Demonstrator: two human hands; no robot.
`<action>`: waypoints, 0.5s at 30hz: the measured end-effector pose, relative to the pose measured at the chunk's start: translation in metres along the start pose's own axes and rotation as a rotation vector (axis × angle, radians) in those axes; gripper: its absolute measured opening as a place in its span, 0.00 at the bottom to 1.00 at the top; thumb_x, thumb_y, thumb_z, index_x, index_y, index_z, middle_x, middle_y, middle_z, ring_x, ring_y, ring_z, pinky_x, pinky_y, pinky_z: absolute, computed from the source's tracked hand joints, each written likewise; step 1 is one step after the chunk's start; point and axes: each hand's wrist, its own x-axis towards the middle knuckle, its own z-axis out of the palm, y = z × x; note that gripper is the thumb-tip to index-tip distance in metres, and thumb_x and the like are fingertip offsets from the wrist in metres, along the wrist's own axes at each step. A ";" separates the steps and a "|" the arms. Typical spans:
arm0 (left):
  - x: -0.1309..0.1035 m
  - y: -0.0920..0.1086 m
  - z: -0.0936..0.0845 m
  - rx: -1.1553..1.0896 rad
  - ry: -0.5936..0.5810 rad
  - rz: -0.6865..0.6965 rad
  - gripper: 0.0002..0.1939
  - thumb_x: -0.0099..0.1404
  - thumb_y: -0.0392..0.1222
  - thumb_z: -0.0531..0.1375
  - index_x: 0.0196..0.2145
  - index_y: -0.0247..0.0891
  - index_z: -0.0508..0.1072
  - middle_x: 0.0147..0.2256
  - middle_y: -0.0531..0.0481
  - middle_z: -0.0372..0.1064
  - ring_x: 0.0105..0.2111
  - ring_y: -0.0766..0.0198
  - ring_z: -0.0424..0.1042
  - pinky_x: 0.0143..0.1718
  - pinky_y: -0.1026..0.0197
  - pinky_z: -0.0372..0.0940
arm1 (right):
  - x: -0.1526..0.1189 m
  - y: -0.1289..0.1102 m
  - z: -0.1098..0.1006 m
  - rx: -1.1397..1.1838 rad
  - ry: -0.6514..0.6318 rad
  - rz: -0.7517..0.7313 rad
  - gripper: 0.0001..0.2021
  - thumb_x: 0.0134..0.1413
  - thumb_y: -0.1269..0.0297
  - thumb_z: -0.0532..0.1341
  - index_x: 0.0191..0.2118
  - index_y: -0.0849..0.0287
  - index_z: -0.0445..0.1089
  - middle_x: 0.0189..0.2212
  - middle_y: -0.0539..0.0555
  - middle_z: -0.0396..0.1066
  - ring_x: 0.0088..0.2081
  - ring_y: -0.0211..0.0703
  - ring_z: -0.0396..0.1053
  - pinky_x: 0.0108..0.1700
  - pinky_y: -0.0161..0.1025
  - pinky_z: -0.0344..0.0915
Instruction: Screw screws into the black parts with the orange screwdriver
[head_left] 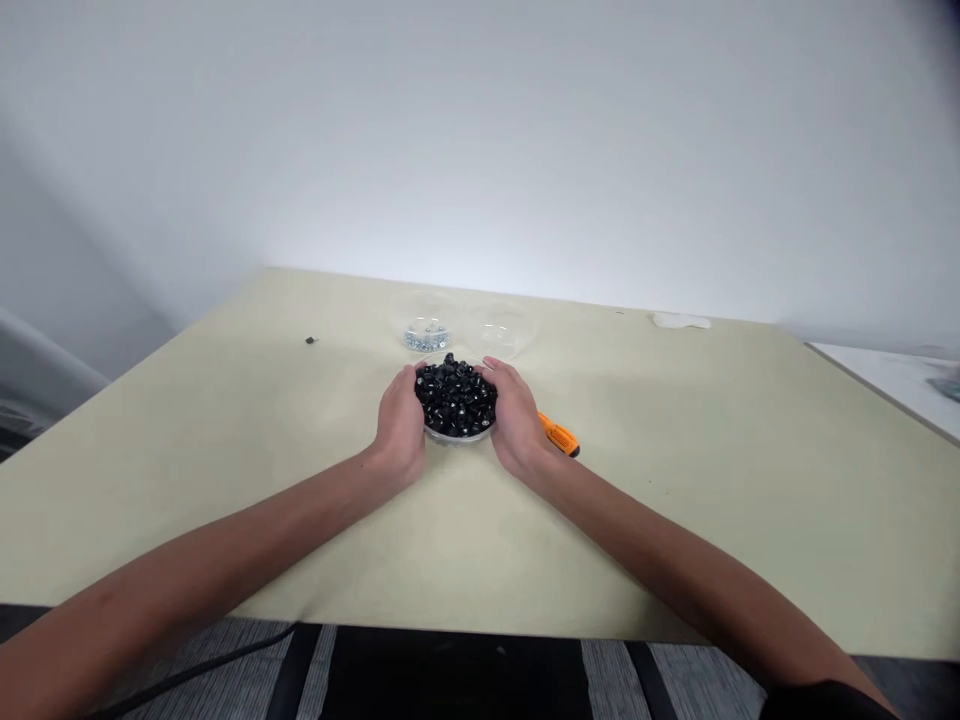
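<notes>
Pale beige surface (225, 480) fills most of the view, set against a plain white wall. Both forearms reach in from the near edge. Left hand (400, 425) and right hand (517, 420) cup opposite sides of a clear shallow dish (457, 434), fingers curved partway closed against its rim, palms facing each other; the dish rests on the surface between them, near the middle. Dish is heaped with small black parts (456, 398), none seen spilled around it. Just behind stand two more clear dishes: one holding a small cluster of silvery parts (427, 335), and one that looks empty (501, 330). An orange-handled tool (559, 435) lies on the surface just beside the right wrist, untouched. A white scrap (680, 321) sits well apart near the far edge; a tiny dark speck (310, 341) lies to the far left. Judgement: the black parts are gathered, sorting not visibly begun.
</notes>
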 end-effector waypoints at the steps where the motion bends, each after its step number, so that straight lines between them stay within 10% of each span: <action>1: 0.003 -0.001 -0.001 -0.001 -0.020 0.031 0.17 0.71 0.48 0.51 0.51 0.40 0.71 0.54 0.47 0.70 0.57 0.57 0.67 0.59 0.54 0.61 | -0.001 0.000 0.001 0.054 0.003 0.054 0.27 0.58 0.52 0.51 0.60 0.58 0.59 0.57 0.56 0.67 0.57 0.47 0.67 0.56 0.47 0.69; 15: 0.023 0.002 -0.018 0.017 -0.078 -0.037 0.13 0.62 0.45 0.59 0.40 0.35 0.75 0.48 0.45 0.73 0.55 0.53 0.66 0.59 0.54 0.57 | 0.012 0.008 -0.015 -0.117 -0.059 0.096 0.25 0.61 0.46 0.51 0.56 0.56 0.65 0.59 0.53 0.65 0.62 0.46 0.61 0.67 0.49 0.57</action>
